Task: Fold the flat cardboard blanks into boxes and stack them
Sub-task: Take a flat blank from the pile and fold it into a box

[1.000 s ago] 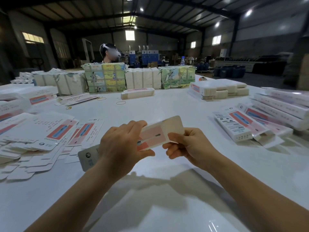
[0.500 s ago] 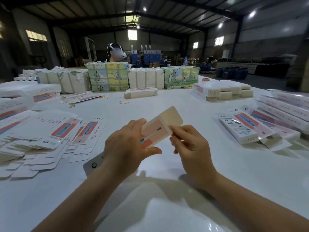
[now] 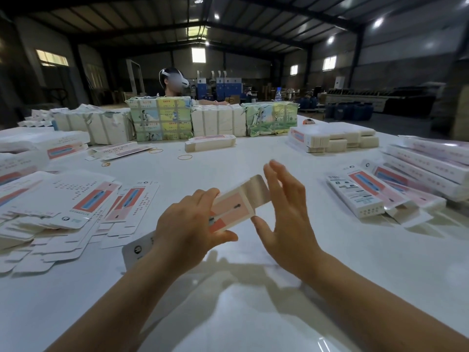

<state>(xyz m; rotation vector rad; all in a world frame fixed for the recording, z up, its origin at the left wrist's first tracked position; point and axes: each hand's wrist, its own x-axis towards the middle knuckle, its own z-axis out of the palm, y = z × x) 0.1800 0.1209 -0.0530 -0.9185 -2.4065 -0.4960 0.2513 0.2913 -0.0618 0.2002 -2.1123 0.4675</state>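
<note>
My left hand (image 3: 187,224) grips a long pink-and-white cardboard box (image 3: 234,208) around its middle, held above the white table (image 3: 253,301). The box's plain end flap (image 3: 258,190) sticks out to the right. My right hand (image 3: 286,217) stands beside that flap with fingers straight and spread, its palm facing the flap; whether it touches the flap I cannot tell. The box's near end with a round logo (image 3: 138,250) shows below my left wrist. Flat printed blanks (image 3: 83,201) lie spread at my left. Folded boxes (image 3: 360,196) lie stacked at my right.
Bundled paper-wrapped packs (image 3: 162,118) line the table's far edge, with a person wearing a headset (image 3: 173,81) behind them. White stacks (image 3: 335,139) sit at the back right. Rubber bands (image 3: 184,157) lie on the table. More boxes (image 3: 431,163) pile at the far right.
My right hand let go of the box's end, opened and rose beside the flap. The flap end tilted up. My left hand kept its grip.
</note>
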